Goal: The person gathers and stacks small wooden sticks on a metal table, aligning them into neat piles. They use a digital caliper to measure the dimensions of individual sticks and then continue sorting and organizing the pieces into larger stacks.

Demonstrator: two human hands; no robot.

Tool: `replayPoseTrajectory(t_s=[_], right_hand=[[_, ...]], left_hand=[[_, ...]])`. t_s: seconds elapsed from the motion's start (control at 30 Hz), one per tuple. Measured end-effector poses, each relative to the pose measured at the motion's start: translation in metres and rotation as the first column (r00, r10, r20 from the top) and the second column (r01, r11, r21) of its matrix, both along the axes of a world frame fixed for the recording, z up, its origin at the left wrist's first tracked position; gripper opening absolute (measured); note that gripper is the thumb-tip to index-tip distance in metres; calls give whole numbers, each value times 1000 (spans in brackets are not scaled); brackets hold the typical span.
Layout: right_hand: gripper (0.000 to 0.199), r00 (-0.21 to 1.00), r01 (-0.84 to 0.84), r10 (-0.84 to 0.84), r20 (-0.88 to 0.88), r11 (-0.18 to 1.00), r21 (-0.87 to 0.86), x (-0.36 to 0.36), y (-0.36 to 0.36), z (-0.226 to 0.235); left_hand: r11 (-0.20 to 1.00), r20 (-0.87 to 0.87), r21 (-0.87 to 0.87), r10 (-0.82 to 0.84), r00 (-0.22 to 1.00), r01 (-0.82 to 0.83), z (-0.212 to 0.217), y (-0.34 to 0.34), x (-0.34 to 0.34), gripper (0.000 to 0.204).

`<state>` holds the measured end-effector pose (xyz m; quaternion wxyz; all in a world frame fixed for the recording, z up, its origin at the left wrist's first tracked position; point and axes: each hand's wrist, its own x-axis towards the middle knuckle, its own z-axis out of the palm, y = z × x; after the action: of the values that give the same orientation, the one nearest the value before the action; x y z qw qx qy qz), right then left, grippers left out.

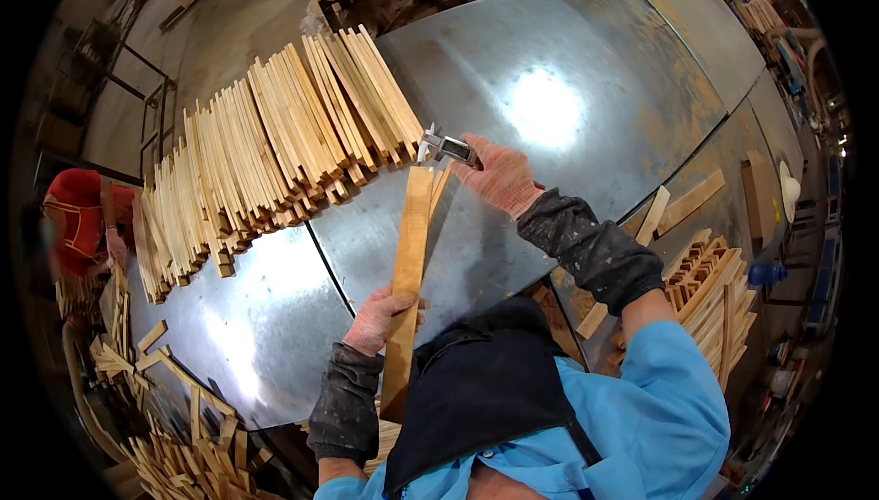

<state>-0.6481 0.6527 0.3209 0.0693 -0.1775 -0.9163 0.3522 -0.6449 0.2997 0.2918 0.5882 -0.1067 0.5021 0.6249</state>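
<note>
My left hand, in a pinkish work glove, is closed around the lower part of a flat wooden board. The board tilts up and away from me over the metal table. In my right hand, gloved too, is a digital caliper with a small display. Its jaws are at the board's far end; whether they touch the wood I cannot tell. A second, thinner wooden strip shows behind the board, to its right. Just beyond the caliper lies a long row of wooden strips packed side by side.
The shiny metal table has seams between its plates. At the right lie stacked wooden pieces and loose boards. Scattered offcuts pile up at the lower left. A person in red stands at the far left by the strips.
</note>
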Motion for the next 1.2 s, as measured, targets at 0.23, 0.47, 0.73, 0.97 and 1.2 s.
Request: replayPoseTrajectory(t_s=[0.23, 0.47, 0.73, 0.97, 1.2], right_hand=[[59, 975, -130, 69, 211, 948, 292, -3, 3, -11], [48, 975, -160, 91, 202, 920, 359, 4, 7, -28], [44, 944, -251, 152, 293, 906, 340, 8, 11, -28], [47, 909, -262, 160, 384, 938, 229, 4, 11, -19], [52, 889, -288, 172, 424, 931, 226, 2, 14, -23]], left_hand=[[905, -738, -425, -327, 590, -30, -40, 12, 22, 62], [712, -609, -702, -623, 490, 33, -2, 30, 26, 65], [698, -626, -715, -661, 414, 34, -16, 30, 29, 65], [681, -582, -729, -672, 458, 73, -8, 37, 29, 70], [689, -508, -705, -657, 557, 170, 7, 43, 24, 79]])
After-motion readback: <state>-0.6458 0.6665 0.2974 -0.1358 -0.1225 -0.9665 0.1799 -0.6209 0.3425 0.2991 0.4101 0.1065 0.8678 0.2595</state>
